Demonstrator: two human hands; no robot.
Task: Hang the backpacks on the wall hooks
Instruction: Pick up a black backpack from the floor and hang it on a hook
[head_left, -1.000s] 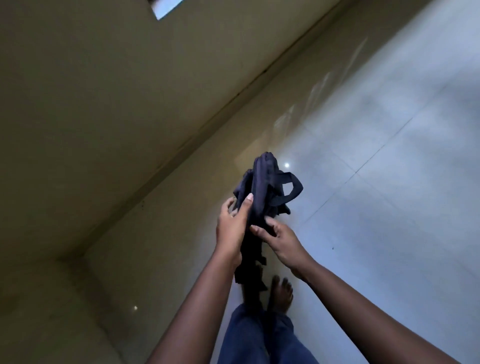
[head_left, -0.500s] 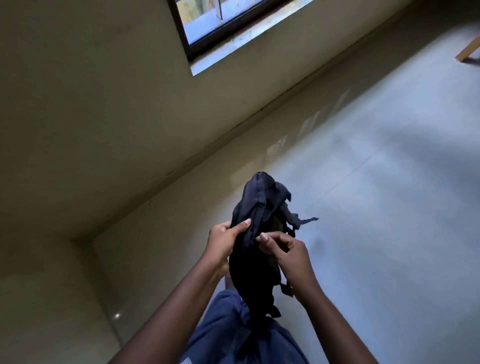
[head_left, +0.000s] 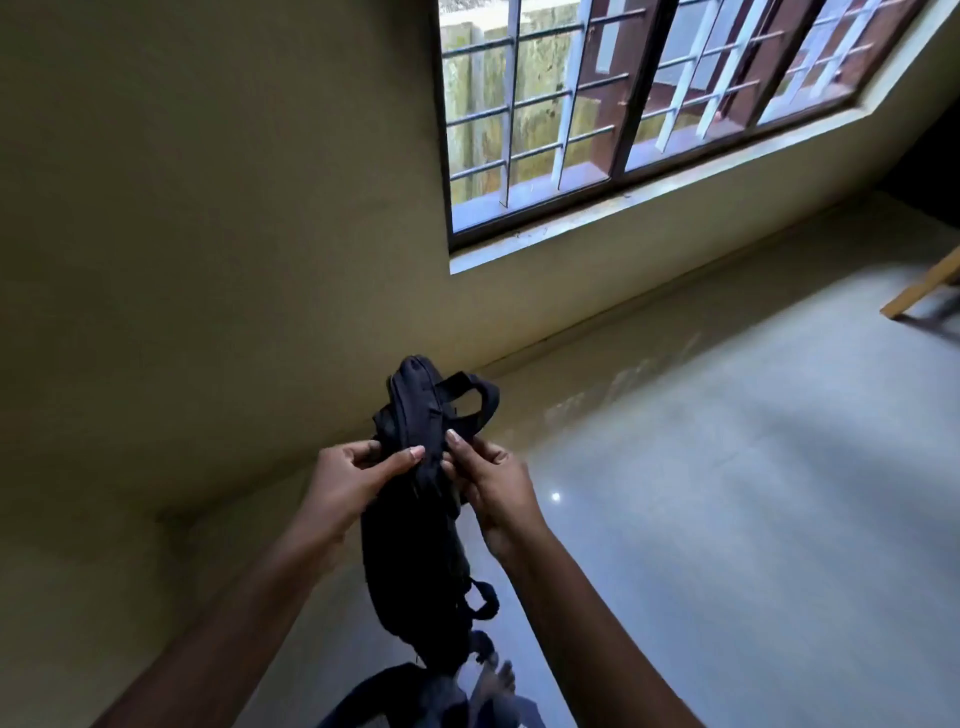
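A small dark navy backpack (head_left: 415, 545) hangs limp in front of me, held up by its top end. My left hand (head_left: 348, 480) grips its left side with the thumb across the fabric. My right hand (head_left: 493, 486) pinches the right side near the top, just below the carry loop (head_left: 480, 402), which sticks out to the right. The bag's straps dangle below toward my legs. No wall hooks show in this view.
A plain beige wall (head_left: 208, 234) fills the left and centre. A barred window (head_left: 649, 104) sits at the upper right above a sill. The glossy tiled floor (head_left: 727, 493) spreads right. A wooden furniture leg (head_left: 919, 288) pokes in at the right edge.
My view has tilted up, bringing the whole window into sight. Both hands have shifted their hold on the backpack's top, and the carry loop now stands out to the right.
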